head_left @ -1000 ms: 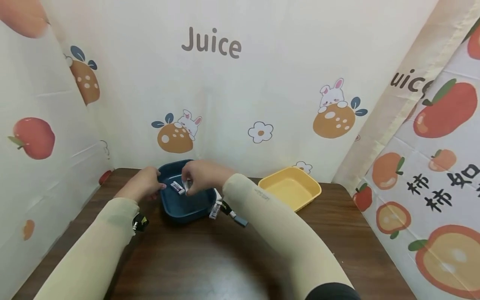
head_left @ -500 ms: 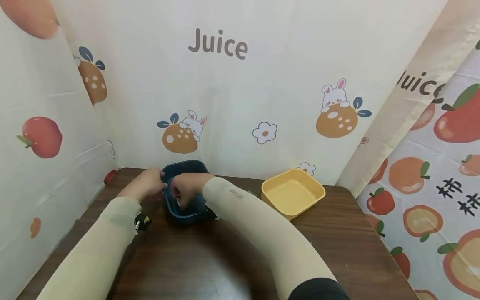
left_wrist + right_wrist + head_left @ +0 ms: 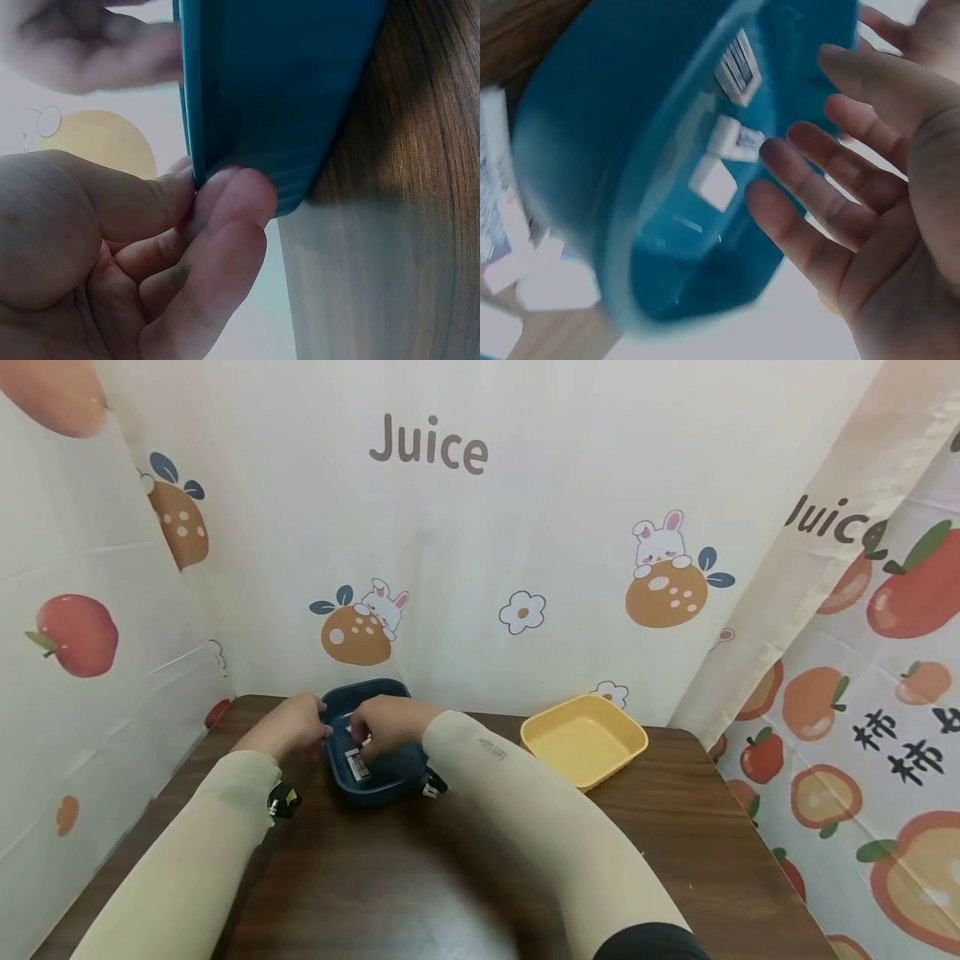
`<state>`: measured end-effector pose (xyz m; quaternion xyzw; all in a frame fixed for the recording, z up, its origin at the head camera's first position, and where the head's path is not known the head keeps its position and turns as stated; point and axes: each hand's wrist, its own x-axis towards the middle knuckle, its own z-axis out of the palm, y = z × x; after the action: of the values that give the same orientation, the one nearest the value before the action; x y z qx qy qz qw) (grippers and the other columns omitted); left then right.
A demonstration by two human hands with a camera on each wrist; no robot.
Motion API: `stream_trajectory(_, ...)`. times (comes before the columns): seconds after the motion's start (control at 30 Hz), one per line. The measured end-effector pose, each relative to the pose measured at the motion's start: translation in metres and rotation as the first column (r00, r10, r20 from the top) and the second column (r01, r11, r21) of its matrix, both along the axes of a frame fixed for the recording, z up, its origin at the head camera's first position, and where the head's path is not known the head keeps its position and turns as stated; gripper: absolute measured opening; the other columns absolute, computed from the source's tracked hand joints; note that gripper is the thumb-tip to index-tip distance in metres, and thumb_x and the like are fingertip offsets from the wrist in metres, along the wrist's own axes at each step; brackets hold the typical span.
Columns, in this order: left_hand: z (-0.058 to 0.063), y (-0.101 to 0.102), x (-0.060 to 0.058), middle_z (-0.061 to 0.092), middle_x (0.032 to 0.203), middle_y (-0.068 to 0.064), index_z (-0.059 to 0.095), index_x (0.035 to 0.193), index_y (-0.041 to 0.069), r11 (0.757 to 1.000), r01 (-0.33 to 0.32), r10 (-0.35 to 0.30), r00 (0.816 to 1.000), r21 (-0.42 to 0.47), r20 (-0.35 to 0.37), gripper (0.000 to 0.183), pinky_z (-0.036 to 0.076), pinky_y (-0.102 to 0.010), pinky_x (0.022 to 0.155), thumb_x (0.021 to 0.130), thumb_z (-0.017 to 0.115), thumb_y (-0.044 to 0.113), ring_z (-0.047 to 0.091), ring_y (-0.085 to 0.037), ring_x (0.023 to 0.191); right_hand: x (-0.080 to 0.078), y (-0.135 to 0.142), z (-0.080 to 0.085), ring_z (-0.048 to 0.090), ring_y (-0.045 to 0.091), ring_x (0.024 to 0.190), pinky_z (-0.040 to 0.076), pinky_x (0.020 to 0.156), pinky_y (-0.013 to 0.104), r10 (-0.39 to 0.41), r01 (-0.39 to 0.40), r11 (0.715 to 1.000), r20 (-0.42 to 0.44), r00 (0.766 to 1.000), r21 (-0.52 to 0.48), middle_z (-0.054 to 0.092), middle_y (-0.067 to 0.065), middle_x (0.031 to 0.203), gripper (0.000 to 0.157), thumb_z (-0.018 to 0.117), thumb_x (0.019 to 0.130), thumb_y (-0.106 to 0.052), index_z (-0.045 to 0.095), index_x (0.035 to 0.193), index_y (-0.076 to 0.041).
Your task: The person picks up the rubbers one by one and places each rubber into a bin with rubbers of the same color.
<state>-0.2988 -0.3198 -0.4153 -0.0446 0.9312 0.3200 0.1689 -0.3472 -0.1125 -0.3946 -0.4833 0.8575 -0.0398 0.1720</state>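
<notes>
My left hand (image 3: pixel 292 725) pinches the left rim of a dark blue plastic basin (image 3: pixel 386 795) between thumb and fingers; the left wrist view shows the rim (image 3: pixel 193 97) held close up. My right hand (image 3: pixel 390 722) reaches over the basin. In the right wrist view its fingers (image 3: pixel 810 176) are spread, close to small white erasers with printed sleeves. One eraser (image 3: pixel 739 69) shows a barcode and lies apart from a second eraser (image 3: pixel 735 140) and a third eraser (image 3: pixel 714 184), which sit side by side. From the head, one eraser (image 3: pixel 356 766) shows near the basin's left side.
More white printed blocks (image 3: pixel 495 180) lie on the table outside the basin, mostly behind my right forearm in the head view. A yellow basin (image 3: pixel 585 742) stands at the back right of the brown wooden table (image 3: pixel 360 885). Printed curtains surround the table.
My right hand, which held an eraser over the basin, went down and left, then back slightly right with fingers opened. An eraser now lies farther forward inside. The left hand stays on the rim.
</notes>
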Motion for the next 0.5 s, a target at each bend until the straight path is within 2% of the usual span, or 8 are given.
stream_trajectory(0.1, 0.001, 0.002, 0.000, 0.076, 0.097, -0.020, 0.031, 0.165, -0.022, 1.000, -0.009, 0.009, 1.000, -0.008, 0.007, 0.065, 0.069, -0.037, 0.076, 0.115, 0.062, 0.006, 0.078, -0.026, 0.082, 0.000, 0.023, 0.011, 0.069, 0.010, 0.102, 0.058, 0.089, 0.019, -0.030, 0.028, 0.996, -0.018, 0.999, -0.079, 0.077, -0.004, 0.116, 0.019, 0.080, 0.108, -0.025, 0.081, 0.124, -0.014)
stream_trajectory(0.17, 0.001, 0.003, 0.001, 0.077, 0.100, -0.021, 0.031, 0.165, -0.022, 1.000, -0.018, 0.018, 1.000, -0.013, 0.010, 0.065, 0.069, -0.038, 0.076, 0.115, 0.062, 0.006, 0.078, -0.027, 0.083, 0.001, 0.042, 0.019, 0.069, 0.013, 0.103, 0.059, 0.089, 0.021, -0.084, 0.087, 0.986, 0.024, 0.996, -0.142, 0.076, -0.002, 0.116, 0.015, 0.077, 0.110, -0.024, 0.080, 0.121, -0.015)
stream_trajectory(0.3, 0.004, 0.005, 0.002, 0.076, 0.102, -0.022, 0.029, 0.166, -0.022, 0.999, -0.027, 0.027, 1.000, -0.020, 0.013, 0.066, 0.069, -0.038, 0.075, 0.115, 0.061, 0.005, 0.078, -0.027, 0.084, 0.005, 0.081, 0.034, 0.069, 0.017, 0.103, 0.060, 0.089, 0.027, -0.230, 0.242, 0.939, 0.077, 0.970, -0.244, 0.075, -0.002, 0.112, 0.007, 0.073, 0.112, -0.024, 0.078, 0.110, -0.020)
stream_trajectory(0.37, 0.005, 0.004, 0.002, 0.077, 0.100, -0.021, 0.028, 0.166, -0.022, 0.999, -0.031, 0.031, 0.999, -0.025, 0.011, 0.067, 0.068, -0.037, 0.074, 0.115, 0.061, 0.005, 0.078, -0.027, 0.082, 0.003, 0.097, 0.035, 0.069, 0.017, 0.100, 0.061, 0.087, 0.028, -0.276, 0.284, 0.924, 0.068, 0.959, -0.254, 0.076, -0.002, 0.108, 0.009, 0.072, 0.111, -0.022, 0.080, 0.107, -0.019)
stream_trajectory(0.43, 0.006, 0.003, 0.001, 0.077, 0.103, -0.024, 0.029, 0.166, -0.022, 0.999, -0.032, 0.032, 0.999, -0.031, 0.010, 0.067, 0.068, -0.038, 0.074, 0.114, 0.062, 0.006, 0.078, -0.028, 0.082, -0.001, 0.110, 0.033, 0.071, 0.016, 0.095, 0.062, 0.084, 0.029, -0.296, 0.299, 0.927, 0.049, 0.954, -0.227, 0.078, -0.001, 0.105, 0.011, 0.073, 0.109, -0.020, 0.083, 0.107, -0.015)
stream_trajectory(0.5, 0.008, 0.004, 0.003, 0.075, 0.115, -0.032, 0.032, 0.164, -0.023, 0.997, -0.030, 0.030, 1.000, -0.065, -0.004, 0.067, 0.068, -0.040, 0.075, 0.113, 0.065, 0.007, 0.078, -0.031, 0.086, -0.004, 0.120, 0.026, 0.072, 0.015, 0.091, 0.062, 0.080, 0.028, -0.304, 0.306, 0.935, 0.038, 0.952, -0.181, 0.080, -0.002, 0.102, 0.012, 0.074, 0.107, -0.020, 0.084, 0.107, -0.014)
